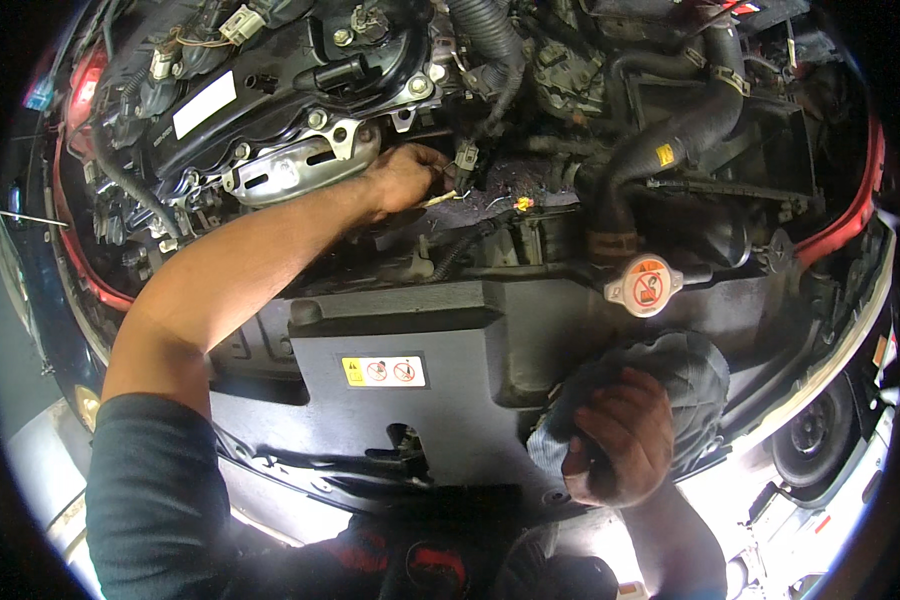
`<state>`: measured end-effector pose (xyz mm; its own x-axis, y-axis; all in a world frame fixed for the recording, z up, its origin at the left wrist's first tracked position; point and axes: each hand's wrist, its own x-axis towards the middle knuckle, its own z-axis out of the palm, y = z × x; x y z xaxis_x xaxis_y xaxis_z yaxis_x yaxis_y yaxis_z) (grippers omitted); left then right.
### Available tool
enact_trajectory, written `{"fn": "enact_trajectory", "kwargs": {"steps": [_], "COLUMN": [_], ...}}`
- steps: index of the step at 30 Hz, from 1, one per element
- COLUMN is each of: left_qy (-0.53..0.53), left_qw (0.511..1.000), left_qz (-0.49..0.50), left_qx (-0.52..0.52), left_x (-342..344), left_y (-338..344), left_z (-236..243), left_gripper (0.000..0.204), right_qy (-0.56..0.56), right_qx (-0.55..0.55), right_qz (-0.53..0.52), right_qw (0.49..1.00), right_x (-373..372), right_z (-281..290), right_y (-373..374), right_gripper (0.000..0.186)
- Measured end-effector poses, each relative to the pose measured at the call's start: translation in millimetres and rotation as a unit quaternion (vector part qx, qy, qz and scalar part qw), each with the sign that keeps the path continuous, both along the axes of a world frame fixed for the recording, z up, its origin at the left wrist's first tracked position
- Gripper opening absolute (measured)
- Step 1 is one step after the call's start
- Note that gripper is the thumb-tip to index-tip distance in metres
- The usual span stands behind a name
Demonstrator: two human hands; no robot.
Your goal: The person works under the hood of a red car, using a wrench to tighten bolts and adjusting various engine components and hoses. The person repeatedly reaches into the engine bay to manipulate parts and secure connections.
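Observation:
My left hand (407, 178) reaches into the engine bay below the metal heat shield (300, 160). Its fingers are bent and partly hidden beside a grey connector (465, 160) and a thin, pale wire or rod (440, 198); what they grip is unclear. A small yellow piece (523, 203) lies just to the right. My right hand (618, 435) is curled on a crumpled dark grey cloth (695, 385) at the lower right, over the black plastic front cover (400, 350).
A radiator cap (643, 285) sits above the cloth, with a thick black hose (670, 150) rising behind it. The engine cover (240, 100) fills the upper left. A red rim (850, 225) borders the bay, and a wheel (810, 435) shows at the lower right.

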<state>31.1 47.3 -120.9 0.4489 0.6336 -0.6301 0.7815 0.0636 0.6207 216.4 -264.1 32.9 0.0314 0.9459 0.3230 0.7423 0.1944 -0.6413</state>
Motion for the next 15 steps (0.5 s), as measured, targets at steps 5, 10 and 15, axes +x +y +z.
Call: {"fn": "enact_trajectory", "kwargs": {"steps": [5, 10, 15], "left_qy": [-0.007, 0.009, 0.003], "left_qw": [0.998, 0.999, 0.999], "left_qz": [-0.034, -0.04, -0.034], "left_qx": [-0.056, -0.007, -0.042], "left_x": [0.9, 0.9, 3.6], "left_y": [4.6, 0.7, 3.6], "left_z": [-3.9, 1.1, 3.4], "left_gripper": [0.023, 0.02, 0.025], "right_qy": [-0.007, -0.005, -0.014], "right_qx": [-0.005, -0.001, -0.009], "right_qz": [0.012, 0.01, 0.018], "right_qw": [1.0, 1.0, 1.0], "right_x": [-0.1, -0.8, 0.6], "right_z": [1.6, 0.2, -1.7], "right_y": [3.0, 2.6, 0.9], "right_gripper": [0.022, 0.021, 0.02]}}
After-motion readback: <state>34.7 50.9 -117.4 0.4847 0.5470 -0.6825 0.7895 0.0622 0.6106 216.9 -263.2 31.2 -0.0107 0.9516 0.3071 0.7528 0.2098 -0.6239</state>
